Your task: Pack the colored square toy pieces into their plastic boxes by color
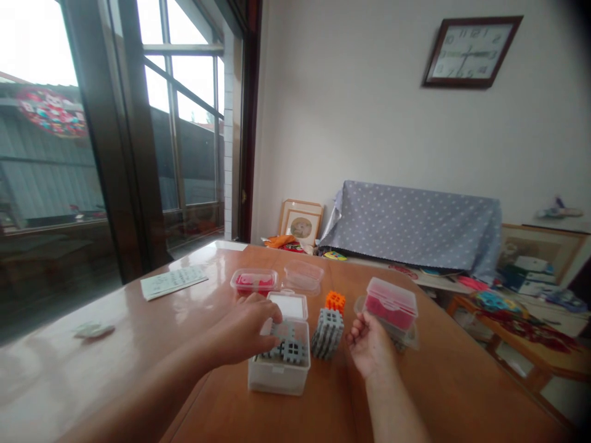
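Note:
My left hand (247, 329) reaches over an open white plastic box (279, 381), thumb and fingers apart at its rim. Inside the box lie grey interlocking plastic pieces (292, 351) with square holes. No piece shows between the left fingers, though part of the box is hidden behind them. To the right of the box stands a stack of grey interlocking pieces (327, 334). An orange block of similar pieces (335, 301) sits just behind it. My right hand (370, 346) is to the right of the stack, apart from it, its fingers curled in and nothing visible in them.
A lidded box with pink contents (391, 303) rests on a clear container beyond my right hand. Further back are a clear tub with red contents (253, 282) and an empty clear tray (303, 277). Papers (174, 282) and a small packet (93, 330) lie left.

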{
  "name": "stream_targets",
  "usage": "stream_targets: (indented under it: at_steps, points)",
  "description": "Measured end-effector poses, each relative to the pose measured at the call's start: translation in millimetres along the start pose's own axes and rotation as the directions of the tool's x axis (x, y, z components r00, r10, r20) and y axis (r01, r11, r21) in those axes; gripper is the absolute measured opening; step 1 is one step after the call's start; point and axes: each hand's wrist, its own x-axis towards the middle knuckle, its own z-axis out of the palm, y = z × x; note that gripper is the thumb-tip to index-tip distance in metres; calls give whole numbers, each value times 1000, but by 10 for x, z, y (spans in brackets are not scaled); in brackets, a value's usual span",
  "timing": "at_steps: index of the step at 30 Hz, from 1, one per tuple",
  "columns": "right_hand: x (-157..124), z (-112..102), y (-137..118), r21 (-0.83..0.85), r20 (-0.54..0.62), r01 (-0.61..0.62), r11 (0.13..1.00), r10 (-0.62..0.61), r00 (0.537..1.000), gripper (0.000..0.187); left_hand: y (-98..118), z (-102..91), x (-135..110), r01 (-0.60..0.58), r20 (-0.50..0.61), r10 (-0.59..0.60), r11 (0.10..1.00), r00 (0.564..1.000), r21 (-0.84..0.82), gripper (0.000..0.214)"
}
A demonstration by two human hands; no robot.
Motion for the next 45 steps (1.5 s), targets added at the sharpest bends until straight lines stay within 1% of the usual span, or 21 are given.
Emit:
stream_targets:
  at_steps: [3,6,8,11,17,22,27,30,33,40,45]
  points:
    - [9,-2,-11,10,-46,-46,999,46,998,11,63,-65,-62,19,24,-21,996,999,83,28]
    - [3,0,-26,12,-62,-71,997,71,996,11,158,-154,-78,35,89,-49,987,995,154,27]
    - [-5,4,-34,13,-65,-75,997,76,995,11,197,-190,-80,53,128,-75,985,989,166,28]
    - [-18,10,-40,14,-72,-75,997,76,995,10,190,-182,-82,68,157,-95,983,983,170,28]
    - [-27,22,-43,13,-73,-83,996,84,994,10,113,-103,-75,48,165,-78,983,983,179,27]
    - [-37,31,-55,12,-74,-88,996,89,993,11,156,-101,-70,4,126,-24,987,992,159,20]
    - [-40,35,-61,7,-76,-97,995,97,992,10,133,-16,-67,-129,125,121,990,985,51,34]
    - [-45,37,-62,-1,-76,-94,996,93,993,10,86,43,-61,-156,130,152,987,980,22,38]
    - [-61,44,-71,-15,-70,-84,996,83,994,11,55,70,-54,-182,144,176,983,974,30,38]
    - [-104,72,-95,-46,-45,-63,997,61,997,14,47,87,-56,-182,140,173,981,975,59,35]
    - [-117,78,-73,-55,-26,-37,998,36,999,17,189,-44,5,-125,86,117,988,989,87,23]
